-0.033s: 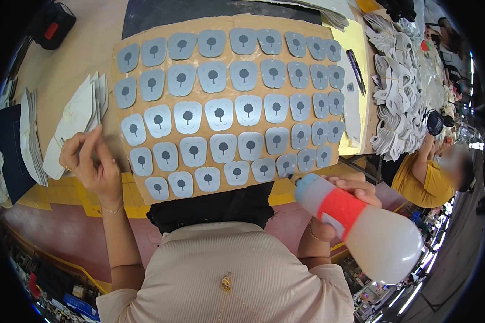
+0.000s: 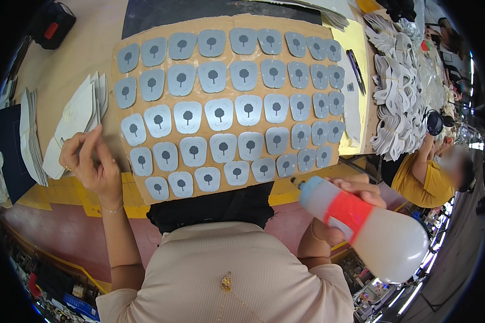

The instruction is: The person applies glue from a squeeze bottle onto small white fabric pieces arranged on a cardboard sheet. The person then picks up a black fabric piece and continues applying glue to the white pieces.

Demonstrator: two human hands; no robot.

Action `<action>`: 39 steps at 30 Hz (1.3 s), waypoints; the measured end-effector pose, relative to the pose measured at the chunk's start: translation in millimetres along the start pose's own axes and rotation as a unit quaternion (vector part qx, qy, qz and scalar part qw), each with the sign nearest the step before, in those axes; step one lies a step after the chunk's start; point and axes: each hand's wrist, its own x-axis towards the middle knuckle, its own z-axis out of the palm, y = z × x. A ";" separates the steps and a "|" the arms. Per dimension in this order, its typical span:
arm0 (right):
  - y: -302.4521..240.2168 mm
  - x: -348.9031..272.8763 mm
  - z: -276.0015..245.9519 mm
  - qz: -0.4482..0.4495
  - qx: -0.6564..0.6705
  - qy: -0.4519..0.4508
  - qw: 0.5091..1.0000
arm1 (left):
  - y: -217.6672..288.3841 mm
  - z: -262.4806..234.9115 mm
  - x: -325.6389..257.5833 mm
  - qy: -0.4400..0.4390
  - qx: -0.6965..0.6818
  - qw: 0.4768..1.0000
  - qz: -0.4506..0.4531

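Note:
A brown cardboard sheet (image 2: 215,25) lies on the table in front of me, covered by several rows of grey shield-shaped pieces (image 2: 219,113), each with a dark tree-shaped mark. My right hand (image 2: 355,196) grips a white squeeze bottle (image 2: 382,234) with a red band and a blue cap. Its dark nozzle points at the sheet's lower right corner. My left hand (image 2: 89,164) is raised beside the sheet's left edge with its fingertips pinched together. Nothing shows between them.
Fanned white pieces (image 2: 75,118) lie left of the cardboard, beside a dark sheet (image 2: 11,145). More bundled white pieces (image 2: 393,91) pile up at the right. A black pen (image 2: 355,70) lies on the yellow strip. Another person in a yellow shirt (image 2: 420,180) sits at the right.

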 end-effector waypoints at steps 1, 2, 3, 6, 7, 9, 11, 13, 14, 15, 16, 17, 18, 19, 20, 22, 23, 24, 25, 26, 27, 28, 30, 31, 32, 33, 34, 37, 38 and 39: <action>-4.3 2.4 -2.8 0.009 0.034 0.017 0.999 | 0.0 -0.3 -0.2 -0.001 0.001 1.000 0.000; -5.2 4.5 -6.4 0.005 0.075 0.026 0.997 | 0.0 -0.7 -0.4 -0.001 0.003 1.000 -0.001; -5.8 6.4 -9.4 0.000 0.118 0.034 0.992 | -0.1 -1.1 -0.8 -0.001 0.004 1.000 -0.001; -2.7 14.7 -9.2 -0.039 0.209 0.058 0.975 | -2.2 1.5 -1.1 0.005 -0.007 1.000 -0.009; -2.2 11.7 -8.5 -0.012 0.162 0.058 0.985 | -2.2 3.0 -0.5 0.009 -0.009 1.000 -0.009; -2.7 3.9 -0.3 0.038 0.091 0.041 0.994 | -2.7 3.4 -0.6 0.012 -0.012 1.000 -0.009; 0.1 2.2 4.2 0.038 0.051 -0.004 0.998 | -2.6 3.1 -0.8 0.010 -0.012 1.000 -0.011; 2.8 0.0 11.7 0.021 0.031 -0.015 0.999 | -2.3 2.4 -1.3 0.009 -0.007 1.000 -0.011; 3.3 -0.9 16.7 0.012 0.019 -0.021 1.000 | -1.8 3.0 -1.1 0.010 -0.007 1.000 -0.010; 10.6 -6.1 23.4 -0.020 0.012 0.016 1.000 | -1.6 3.4 -0.9 0.010 -0.007 1.000 -0.009; 12.0 -4.5 24.1 -0.032 0.005 0.005 0.999 | -1.8 3.2 -0.5 0.009 -0.004 1.000 -0.006; 13.4 -3.3 24.6 -0.043 -0.003 -0.007 0.999 | -2.6 2.8 -0.6 0.008 0.000 1.000 -0.004; 14.0 -2.5 24.6 -0.054 -0.010 -0.018 0.998 | -3.2 2.5 -0.7 0.006 0.004 1.000 -0.002; 13.7 -0.7 22.6 -0.055 -0.019 -0.038 0.998 | -3.0 2.5 -0.5 0.005 0.004 1.000 -0.003; 13.3 2.8 19.7 -0.057 -0.027 -0.059 0.996 | -2.6 2.2 -0.2 0.005 0.005 1.000 -0.004; 12.5 6.1 19.7 -0.059 -0.032 -0.071 0.995 | -2.6 2.1 -0.4 0.007 0.005 1.000 -0.005; 12.1 6.3 21.4 -0.060 -0.031 -0.062 0.996 | -2.9 2.5 -0.6 0.009 0.002 1.000 -0.005; 11.5 6.8 22.4 -0.061 -0.030 -0.053 0.996 | -3.2 2.9 -0.9 0.011 -0.001 1.000 -0.005; 6.1 9.1 21.7 -0.023 0.009 -0.018 1.000 | -3.6 3.1 -1.3 0.013 -0.004 1.000 -0.005; -3.6 13.2 19.8 0.015 0.047 0.016 0.999 | -4.3 3.2 -2.0 0.014 -0.007 1.000 -0.007; -6.5 17.2 14.7 0.032 0.092 0.024 0.995 | -4.9 2.9 -2.5 0.016 -0.009 1.000 -0.009; -9.4 21.2 9.8 0.048 0.137 0.033 0.989 | -5.0 2.2 -2.5 0.017 -0.008 1.000 -0.010; -8.0 34.4 -17.2 0.033 0.235 0.002 0.972 | -4.1 4.0 -1.6 0.020 -0.013 1.000 -0.009; -10.5 39.7 -26.6 0.027 0.272 0.010 0.962 | -4.2 5.1 -0.9 0.016 -0.015 1.000 -0.008; -13.3 48.0 -30.5 0.021 0.315 0.017 0.949 | -4.4 3.9 -0.4 0.014 -0.011 1.000 -0.006; -16.6 53.8 -33.0 0.014 0.358 0.025 0.933 | -4.4 2.5 0.0 0.011 -0.006 1.000 -0.003; -20.1 58.6 -35.3 0.001 0.374 0.073 0.925 | -4.2 0.9 -0.1 0.008 0.007 1.000 -0.002; -28.7 79.1 -56.5 -0.054 0.483 0.163 0.859 | -0.2 -3.1 2.5 0.005 0.040 0.999 0.005; -36.4 85.4 -63.8 -0.061 0.506 0.195 0.838 | 2.9 -4.1 4.1 0.004 0.045 0.999 0.010; -41.3 90.5 -76.0 -0.096 0.507 0.229 0.825 | 5.3 -5.6 8.4 0.006 0.049 0.999 0.016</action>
